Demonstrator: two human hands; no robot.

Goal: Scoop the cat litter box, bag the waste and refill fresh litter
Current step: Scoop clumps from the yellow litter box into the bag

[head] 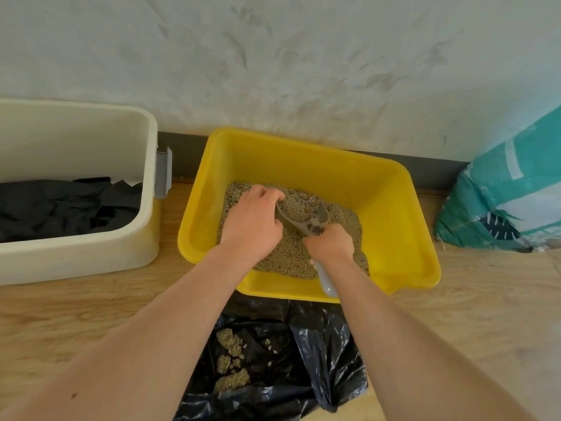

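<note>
A yellow litter box stands on the wooden floor against the wall, with brownish litter in its bottom. My right hand grips the handle of a grey scoop whose bowl lies in the litter and holds some of it. My left hand is at the scoop's left rim, its fingers curled down into the litter there. A black waste bag lies open in front of the box, with several litter clumps on it.
A cream plastic bin with dark cloth inside stands to the left. A teal and white patterned sack leans against the wall at the right. Bare wooden floor lies to the right of the waste bag.
</note>
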